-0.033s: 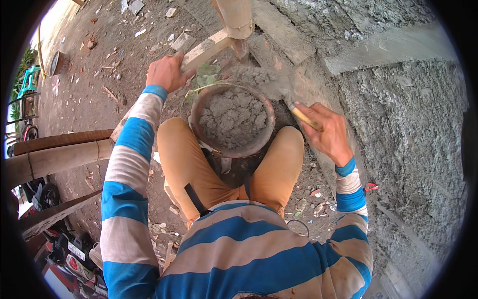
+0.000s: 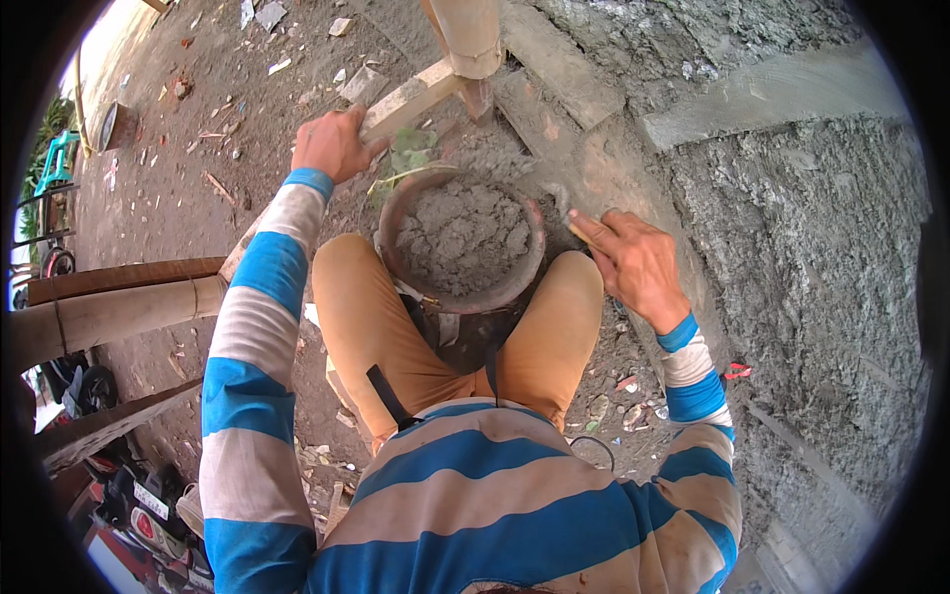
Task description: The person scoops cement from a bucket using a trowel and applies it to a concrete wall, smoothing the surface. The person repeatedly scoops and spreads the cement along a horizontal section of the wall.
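My left hand (image 2: 332,146) is closed around a pale wooden batten (image 2: 416,97) at the upper left of the bowl. In my right hand (image 2: 638,264) is a trowel, held by its wooden handle (image 2: 591,230). The trowel's grey blade (image 2: 554,193) lies beside the bowl's right rim, its outline hard to tell from the cement around it. Between my knees stands a round bowl (image 2: 394,259) with a worn reddish rim. Lumpy wet grey mortar (image 2: 463,236) fills much of it. A green leaf (image 2: 414,148) on a stalk touches the far rim.
A rough cement-covered wall (image 2: 802,257) with a smoother band (image 2: 782,94) rises at right. An upright bamboo post (image 2: 469,40) stands ahead. Bamboo poles (image 2: 129,319) cross at left, with parked motorcycles (image 2: 148,515) beyond. A bucket (image 2: 111,127) sits far left on littered dirt.
My right hand has shifted a little left with the trowel, and its handle now points more toward the bowl. The mortar patch beyond the rim has changed shape. My left hand stays put.
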`<state>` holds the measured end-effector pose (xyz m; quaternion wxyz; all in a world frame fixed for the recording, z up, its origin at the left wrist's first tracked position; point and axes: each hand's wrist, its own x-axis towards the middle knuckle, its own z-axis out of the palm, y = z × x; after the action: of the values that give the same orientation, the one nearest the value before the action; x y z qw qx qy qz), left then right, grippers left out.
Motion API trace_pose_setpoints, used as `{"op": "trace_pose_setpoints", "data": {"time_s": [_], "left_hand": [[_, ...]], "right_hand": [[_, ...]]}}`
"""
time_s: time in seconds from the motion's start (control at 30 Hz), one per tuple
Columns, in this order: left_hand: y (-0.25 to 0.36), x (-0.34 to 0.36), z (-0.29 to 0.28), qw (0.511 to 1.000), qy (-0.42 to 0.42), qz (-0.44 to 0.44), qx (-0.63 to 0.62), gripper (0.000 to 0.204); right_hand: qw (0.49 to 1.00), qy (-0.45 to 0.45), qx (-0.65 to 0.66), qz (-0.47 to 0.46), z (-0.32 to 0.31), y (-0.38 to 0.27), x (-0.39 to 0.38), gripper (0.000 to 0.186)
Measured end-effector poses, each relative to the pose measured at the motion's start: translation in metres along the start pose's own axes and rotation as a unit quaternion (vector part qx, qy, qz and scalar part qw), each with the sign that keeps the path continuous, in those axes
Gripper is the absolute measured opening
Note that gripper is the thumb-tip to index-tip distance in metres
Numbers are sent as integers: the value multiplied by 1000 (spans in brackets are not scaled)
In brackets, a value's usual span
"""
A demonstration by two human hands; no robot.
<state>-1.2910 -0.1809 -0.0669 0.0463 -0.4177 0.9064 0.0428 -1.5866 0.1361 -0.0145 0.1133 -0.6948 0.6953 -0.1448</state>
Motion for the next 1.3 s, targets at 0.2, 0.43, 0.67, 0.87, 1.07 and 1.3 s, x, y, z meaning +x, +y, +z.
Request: {"op": "trace_pose_setpoints", "data": {"time_s": [0.2,0.43,0.67,0.87,1.07,1.3], "left_hand": [[5,6,2,1000,-13,-4,-7,53],[6,7,2,1000,-10,-4,11,52],[0,7,11,999,25,9,31,56],[5,11,9,998,3,-7,67,65],[-2,9,19,999,20,-5,41,65],[5,15,10,999,11,30,39,65]], "right_hand": [[998,25,-48,32,5,4,-5,50],[947,131,224,187,34,84,31,45],[879,56,326,344,98,148,190,45],[905,45,273,323,130,193,311,36],[875,56,362,317,159,218,391,33],[841,56,405,355,168,233,515,40]]}}
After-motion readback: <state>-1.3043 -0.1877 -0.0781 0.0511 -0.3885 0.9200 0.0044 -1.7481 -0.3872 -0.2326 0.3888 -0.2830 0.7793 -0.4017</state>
